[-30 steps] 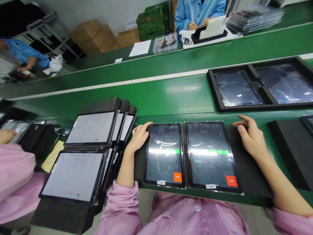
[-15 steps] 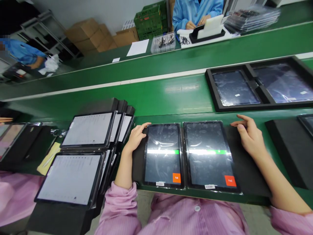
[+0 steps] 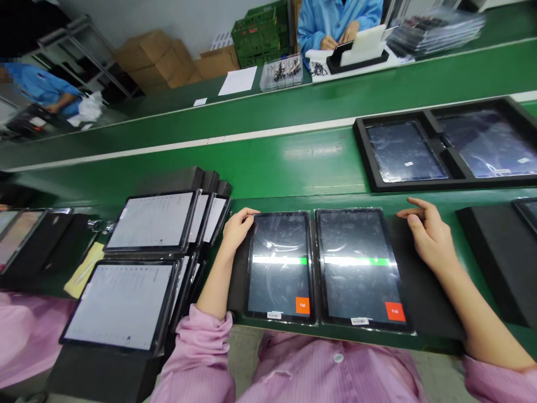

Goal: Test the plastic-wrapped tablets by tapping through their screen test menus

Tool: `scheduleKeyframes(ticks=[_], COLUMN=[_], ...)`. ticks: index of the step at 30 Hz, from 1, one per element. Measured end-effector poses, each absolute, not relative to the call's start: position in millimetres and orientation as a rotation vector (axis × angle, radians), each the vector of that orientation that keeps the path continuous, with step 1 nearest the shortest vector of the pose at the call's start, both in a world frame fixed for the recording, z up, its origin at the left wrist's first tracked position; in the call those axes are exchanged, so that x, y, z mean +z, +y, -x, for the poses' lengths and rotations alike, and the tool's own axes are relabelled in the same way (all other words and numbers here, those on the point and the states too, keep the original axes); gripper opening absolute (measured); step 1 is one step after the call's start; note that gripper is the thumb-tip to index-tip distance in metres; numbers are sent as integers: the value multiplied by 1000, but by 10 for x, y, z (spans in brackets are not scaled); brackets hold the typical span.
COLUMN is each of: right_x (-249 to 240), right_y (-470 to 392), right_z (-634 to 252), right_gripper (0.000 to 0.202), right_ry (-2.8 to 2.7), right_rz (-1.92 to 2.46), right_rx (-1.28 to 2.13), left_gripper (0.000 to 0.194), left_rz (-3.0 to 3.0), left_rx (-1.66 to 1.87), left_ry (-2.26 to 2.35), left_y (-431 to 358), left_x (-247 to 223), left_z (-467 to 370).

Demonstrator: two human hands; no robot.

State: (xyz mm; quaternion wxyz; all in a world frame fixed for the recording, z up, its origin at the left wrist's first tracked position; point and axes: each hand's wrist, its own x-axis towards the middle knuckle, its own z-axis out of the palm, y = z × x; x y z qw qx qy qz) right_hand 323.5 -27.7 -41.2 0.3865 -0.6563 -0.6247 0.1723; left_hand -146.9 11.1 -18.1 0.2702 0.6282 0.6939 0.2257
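Two tablets lie side by side in front of me, a left tablet (image 3: 279, 280) and a right tablet (image 3: 356, 282). Each dark screen shows a white and green bar and a red-orange square marked "Fail". They rest in a black foam tray (image 3: 428, 291). At the upper left corner of the left tablet is my left hand (image 3: 239, 228), fingers stretched toward that corner and seemingly touching it. My right hand (image 3: 430, 232) rests at the tray's right upper edge, fingers apart and loosely bent, holding nothing.
Stacked foam trays with white-screened tablets (image 3: 119, 302) stand on the left, near a yellow pad (image 3: 84, 271). Another tray of tablets (image 3: 409, 151) sits on the green belt (image 3: 272, 168) ahead. A black foam block (image 3: 490, 252) is at right. Two people in blue work across the line.
My left hand and forearm have shifted slightly to the right and up against the left tablet's corner. My right hand and both tablets have stayed put.
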Motion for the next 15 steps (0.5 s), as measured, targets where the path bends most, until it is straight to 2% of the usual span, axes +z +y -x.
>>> scheduleKeyframes(ticks=[10, 15], right_x=[-384, -368], right_y=[-272, -281], right_z=[-3216, -3210], right_gripper=[47, 45], right_ry=[-1559, -1567], right_rz=[1661, 1653], right_rx=[430, 442], left_gripper=[37, 29], left_rz=[-1581, -1596], left_rx=[634, 666], left_ry=[1963, 1932], left_y=[118, 111], left_x=[-118, -97], left_z=[1376, 1356])
